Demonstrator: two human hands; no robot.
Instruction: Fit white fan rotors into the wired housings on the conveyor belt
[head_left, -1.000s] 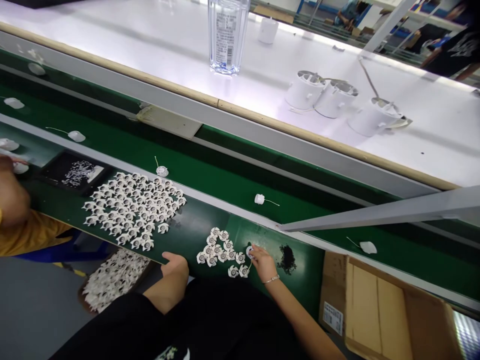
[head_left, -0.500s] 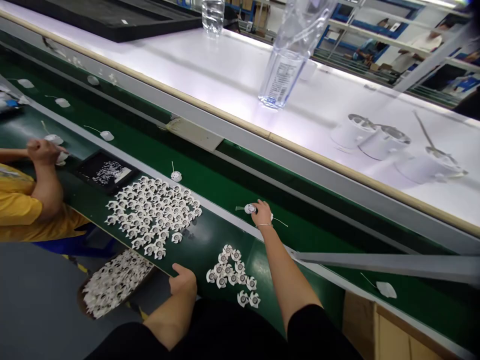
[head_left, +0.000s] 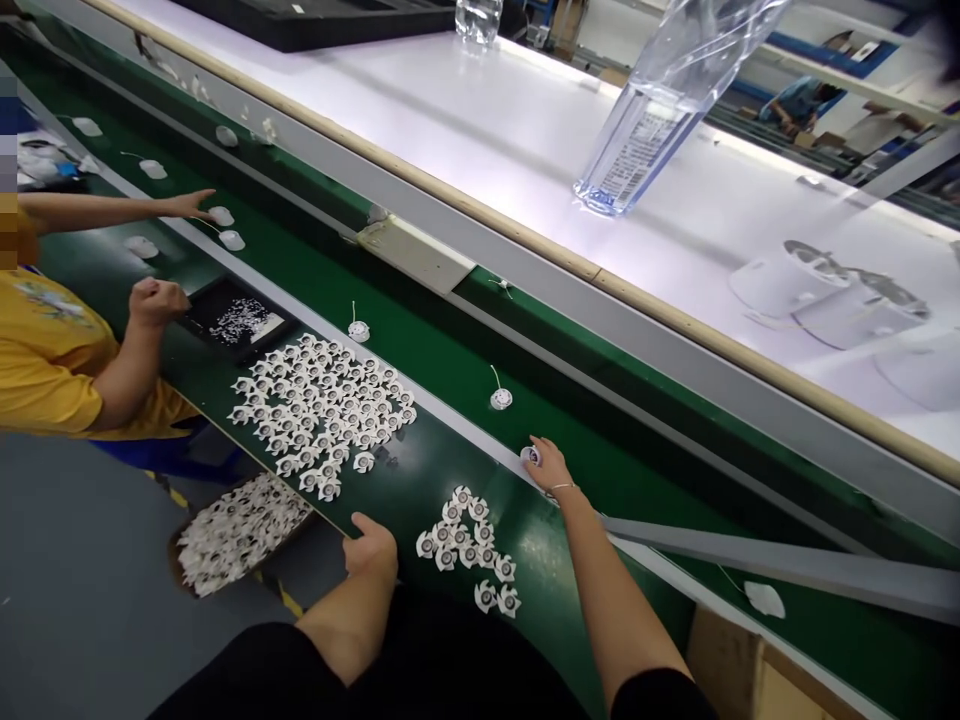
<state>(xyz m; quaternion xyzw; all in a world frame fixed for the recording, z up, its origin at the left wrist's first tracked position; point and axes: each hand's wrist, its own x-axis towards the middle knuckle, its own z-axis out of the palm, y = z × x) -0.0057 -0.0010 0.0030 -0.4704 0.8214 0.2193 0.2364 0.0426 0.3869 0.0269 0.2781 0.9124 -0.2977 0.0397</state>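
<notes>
My right hand (head_left: 550, 467) lies at the grey strip along the green conveyor belt (head_left: 570, 600), its fingertips pinching a small white round part (head_left: 530, 456). A wired white disc (head_left: 501, 398) sits on the belt just beyond it, and another (head_left: 358, 330) farther left. My left hand (head_left: 371, 548) rests open on the near belt edge, holding nothing. Beside it lies a small cluster of white star-shaped parts (head_left: 465, 545), and a larger spread of them (head_left: 319, 410) covers the belt to the left.
A co-worker in a yellow shirt (head_left: 45, 350) reaches across the belt at the left, beside a black tray (head_left: 236, 322). A tray of parts (head_left: 240, 535) sits below the belt. A grey bar (head_left: 750, 560) crosses at right; a water bottle (head_left: 641, 130) stands on the white table.
My right hand has moved off the wired disc on the belt and now pinches a small part at the strip. The view has shifted, and the co-worker's arm now stretches along the belt.
</notes>
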